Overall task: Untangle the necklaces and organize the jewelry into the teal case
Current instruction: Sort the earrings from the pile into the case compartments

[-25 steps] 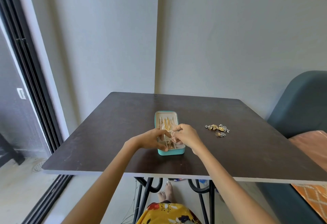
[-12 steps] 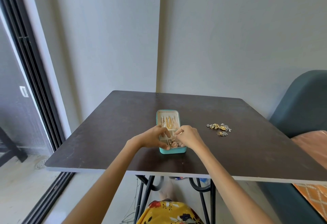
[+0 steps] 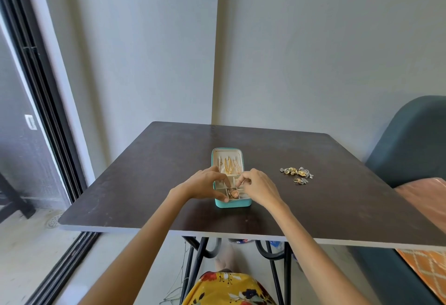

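Observation:
The teal case (image 3: 231,204) lies open in the middle of the dark table (image 3: 135,184). Several gold necklaces (image 3: 228,165) hang in its cream lid. A round rose-gold piece (image 3: 233,193) sits in a front compartment. My left hand (image 3: 202,185) grips the case's left side, thumb at the front corner and fingers over the rim. My right hand (image 3: 258,185) hovers at the case's right side, its bent fingertips over the middle compartments with nothing visible between them. A small heap of gold and silver jewelry (image 3: 296,172) lies loose on the table to the right.
Grey walls meet just behind the table's far edge. A dark teal chair (image 3: 410,140) and an orange patterned cushion (image 3: 429,271) stand at the right. A sliding door frame (image 3: 48,116) runs along the left. Black metal table legs (image 3: 200,251) show below the front edge.
My right hand carried the rose-gold piece down into the front compartment and let it go. The left hand kept its grip on the case.

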The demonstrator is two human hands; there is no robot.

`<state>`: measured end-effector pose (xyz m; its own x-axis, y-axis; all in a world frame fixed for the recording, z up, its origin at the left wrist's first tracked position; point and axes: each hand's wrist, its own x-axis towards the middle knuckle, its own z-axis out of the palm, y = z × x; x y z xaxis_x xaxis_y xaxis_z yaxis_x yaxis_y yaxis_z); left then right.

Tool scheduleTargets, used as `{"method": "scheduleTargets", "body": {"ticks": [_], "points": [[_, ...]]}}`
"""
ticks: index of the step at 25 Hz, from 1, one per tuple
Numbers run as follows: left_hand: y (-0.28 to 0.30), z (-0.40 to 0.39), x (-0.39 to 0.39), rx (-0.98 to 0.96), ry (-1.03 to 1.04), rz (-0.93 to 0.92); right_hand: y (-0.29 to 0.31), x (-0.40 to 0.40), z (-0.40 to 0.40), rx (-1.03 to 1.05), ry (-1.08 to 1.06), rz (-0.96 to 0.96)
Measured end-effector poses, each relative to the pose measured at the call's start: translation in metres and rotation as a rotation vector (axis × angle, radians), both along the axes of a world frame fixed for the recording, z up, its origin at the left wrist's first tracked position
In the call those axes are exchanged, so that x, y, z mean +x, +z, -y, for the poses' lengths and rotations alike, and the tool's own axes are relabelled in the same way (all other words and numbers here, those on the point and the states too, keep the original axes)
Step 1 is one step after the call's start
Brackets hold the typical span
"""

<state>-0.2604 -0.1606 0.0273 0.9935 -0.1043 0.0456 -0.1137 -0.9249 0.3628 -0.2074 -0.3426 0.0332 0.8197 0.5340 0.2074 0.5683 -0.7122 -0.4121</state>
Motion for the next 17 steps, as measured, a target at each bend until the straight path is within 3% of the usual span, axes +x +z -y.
{"method": "scheduleTargets", "body": {"ticks": [5, 17], "points": [[0.0, -0.001, 0.001, 0.035, 0.005, 0.071, -0.009, 0.001, 0.0, -0.067, 0.052, -0.004], [-0.004, -0.005, 0.005, -0.024, -0.012, 0.006, -0.028, 0.001, -0.002, 0.112, 0.038, 0.14]]}}
